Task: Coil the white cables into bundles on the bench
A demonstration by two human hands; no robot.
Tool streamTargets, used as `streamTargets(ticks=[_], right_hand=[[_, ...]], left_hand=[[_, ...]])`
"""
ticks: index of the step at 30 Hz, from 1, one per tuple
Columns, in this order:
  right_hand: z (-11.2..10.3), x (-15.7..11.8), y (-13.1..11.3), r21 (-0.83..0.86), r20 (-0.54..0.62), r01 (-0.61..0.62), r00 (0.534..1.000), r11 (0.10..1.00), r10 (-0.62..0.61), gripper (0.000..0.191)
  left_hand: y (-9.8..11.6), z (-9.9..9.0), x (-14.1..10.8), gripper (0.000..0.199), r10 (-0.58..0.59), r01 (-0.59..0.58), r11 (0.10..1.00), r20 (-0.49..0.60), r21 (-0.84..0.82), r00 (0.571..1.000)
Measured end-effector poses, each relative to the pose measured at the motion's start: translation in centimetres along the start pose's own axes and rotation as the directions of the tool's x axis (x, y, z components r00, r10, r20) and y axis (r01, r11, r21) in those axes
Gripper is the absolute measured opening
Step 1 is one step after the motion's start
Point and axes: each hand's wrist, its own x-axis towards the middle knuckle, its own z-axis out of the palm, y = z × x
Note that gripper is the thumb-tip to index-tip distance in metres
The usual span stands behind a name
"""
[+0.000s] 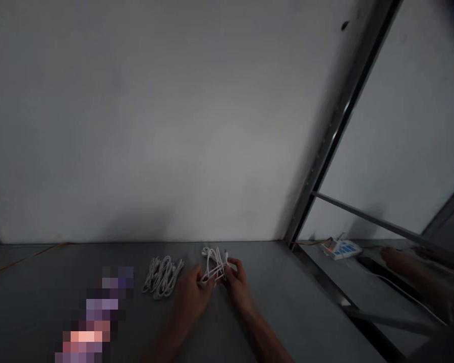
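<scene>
The left hand (192, 295) and the right hand (237, 286) curl almost shut on a tangle of white cable (214, 264) over the gray table (306, 302). Another bunch of white cable (162, 276) lies on the table just left of them.
</scene>
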Motion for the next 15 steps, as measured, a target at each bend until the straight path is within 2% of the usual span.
streamTargets(ticks=[3, 6, 10, 15], right_hand=[[0.1, -0.1, 0.3, -0.011, 0.036, 0.007, 0.999, 1.0, -0.007, 0.052], [0.4, -0.4, 0.3, -0.058, 0.136, 0.012, 0.991, 0.998, -0.004, 0.049], [1.1, -1.0, -0.5, -0.127, 0.195, 0.035, 0.981, 0.991, -0.01, 0.053], [1.7, -1.9, -2.0, -0.243, 0.172, 0.047, 0.985, 0.969, -0.004, 0.062]], left_hand=[[0.4, 0.1, -0.3, 0.016, 0.018, -0.019, 1.0, 0.014, 0.024, 1.0], [0.4, 0.3, -0.5, 0.015, 0.069, -0.066, 0.996, 0.039, -0.059, 0.997], [0.0, 1.0, -1.2, 0.042, 0.129, -0.109, 0.98, 0.118, -0.167, 0.985], [0.2, 1.7, -2.3, 0.056, 0.142, -0.122, 0.987, 0.221, -0.101, 0.965]])
